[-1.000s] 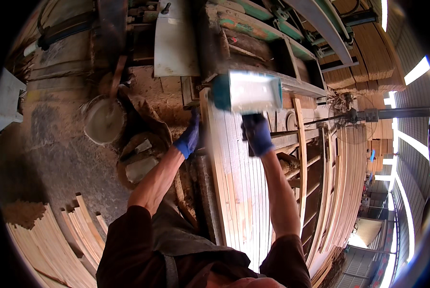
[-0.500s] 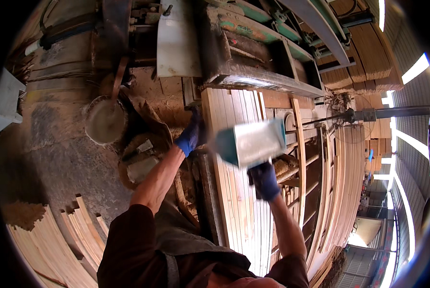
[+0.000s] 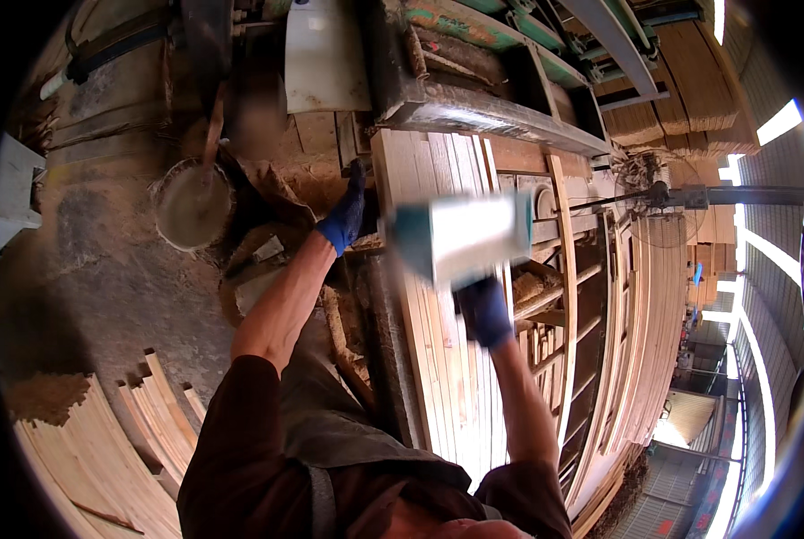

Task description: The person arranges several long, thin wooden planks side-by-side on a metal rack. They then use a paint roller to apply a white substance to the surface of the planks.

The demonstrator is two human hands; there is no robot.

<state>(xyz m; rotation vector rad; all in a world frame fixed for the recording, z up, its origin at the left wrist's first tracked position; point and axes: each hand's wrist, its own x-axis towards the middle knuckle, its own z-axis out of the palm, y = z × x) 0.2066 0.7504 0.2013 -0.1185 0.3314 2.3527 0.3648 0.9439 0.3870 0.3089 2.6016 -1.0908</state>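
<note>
My right hand (image 3: 486, 313), in a dark blue glove, is closed on the handle of a boxy hand tool (image 3: 474, 235) with teal ends and a pale, shiny body. The tool is blurred and held over a row of long pale wood strips (image 3: 438, 350), which lie side by side and run away from me. Along the left edge of the strips is my left hand (image 3: 346, 214), also gloved in blue, its fingers stretched forward. Whether it touches the strips I cannot tell.
A round bucket (image 3: 195, 205) of pale liquid with a stick in it stands to the left. Ahead is a green and grey metal machine frame (image 3: 500, 117). More strips lie stacked at right (image 3: 658, 314) and lower left (image 3: 96, 458). A pole-mounted fan (image 3: 660, 193) stands at right.
Both hands have moved a little away from me along the strips, the right one carrying the boxy tool. The whole view has also shifted slightly.
</note>
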